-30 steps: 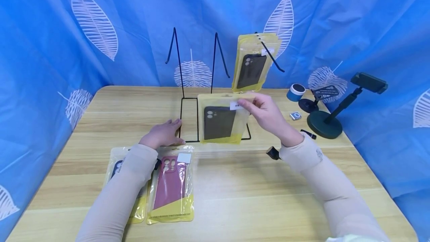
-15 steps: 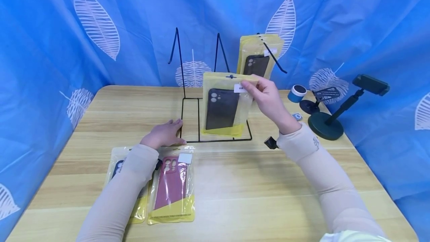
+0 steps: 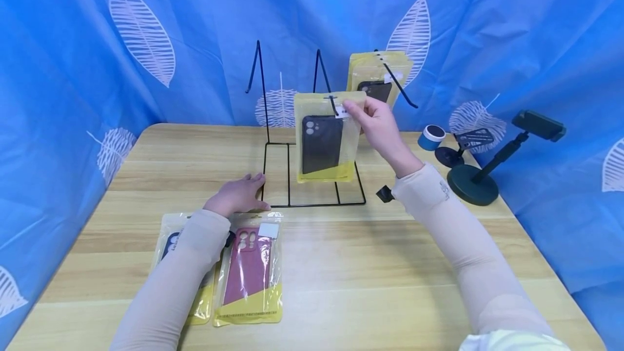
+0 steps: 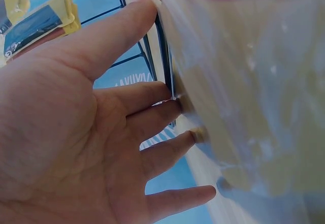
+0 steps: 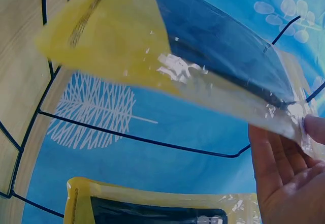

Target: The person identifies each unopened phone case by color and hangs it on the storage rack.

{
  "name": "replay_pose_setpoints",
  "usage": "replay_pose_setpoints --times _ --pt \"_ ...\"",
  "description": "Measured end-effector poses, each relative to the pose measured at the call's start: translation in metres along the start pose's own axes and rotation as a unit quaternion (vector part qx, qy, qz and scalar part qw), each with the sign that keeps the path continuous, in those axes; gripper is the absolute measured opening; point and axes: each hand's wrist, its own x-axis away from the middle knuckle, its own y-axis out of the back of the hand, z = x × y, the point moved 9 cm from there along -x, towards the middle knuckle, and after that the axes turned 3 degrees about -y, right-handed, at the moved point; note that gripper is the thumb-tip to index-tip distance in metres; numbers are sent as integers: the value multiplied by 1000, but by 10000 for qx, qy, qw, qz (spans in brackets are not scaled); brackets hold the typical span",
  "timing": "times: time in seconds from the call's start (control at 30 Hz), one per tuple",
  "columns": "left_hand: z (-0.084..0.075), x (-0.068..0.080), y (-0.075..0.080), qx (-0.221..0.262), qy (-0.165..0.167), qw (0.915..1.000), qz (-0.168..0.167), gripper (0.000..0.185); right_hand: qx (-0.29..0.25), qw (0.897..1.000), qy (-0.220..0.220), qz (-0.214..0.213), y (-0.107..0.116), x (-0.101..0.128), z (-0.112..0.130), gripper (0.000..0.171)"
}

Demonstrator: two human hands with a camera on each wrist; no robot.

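Observation:
My right hand [image 3: 382, 126] pinches the upper right edge of a clear-and-yellow bag with a black phone case [image 3: 322, 145] inside. The middle prong of the black wire rack [image 3: 317, 206] passes through the bag's hang hole, its tip showing in front. In the right wrist view, thumb and fingers grip the bag's top end. My left hand [image 3: 237, 194] lies at the left side of the rack's base, its fingers [image 4: 167, 155] extended and touching the wire. Similar bagged cases [image 3: 377, 72] hang on the right prong.
On the table [image 3: 390, 286], a bagged pink phone case [image 3: 247, 275] and another bagged dark case [image 3: 168, 240] lie near my left forearm. A blue-and-white round object [image 3: 431, 137], a small black stand [image 3: 449, 156] and a green phone stand [image 3: 473, 183] stand at right. The left prong [image 3: 253, 66] holds no bag.
My right hand has raised the bagged black case and moved it back onto the middle prong, which now pokes through its hole. My left hand has stayed at the rack base.

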Motion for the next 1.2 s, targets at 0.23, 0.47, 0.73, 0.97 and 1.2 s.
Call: replay_pose_setpoints --times 0.23,0.47,0.73,0.97,1.2 --pt "2 0 -1 39 44 10000 43 90 -109 9997 -108 -175 -4 -21 -6 41" --pt "2 -1 -2 24 82 10000 -2 91 60 9989 -167 -444 -5 -37 -8 45" --pt "0 1 -1 30 87 10000 6 90 769 9910 -469 -989 -3 -56 -8 66" --pt "1 0 -2 -5 88 10000 -9 90 1101 9842 -855 -1089 -4 -71 -12 65" --pt "0 2 0 36 75 10000 -50 90 1107 9817 -1094 -1099 -7 -83 -16 64"
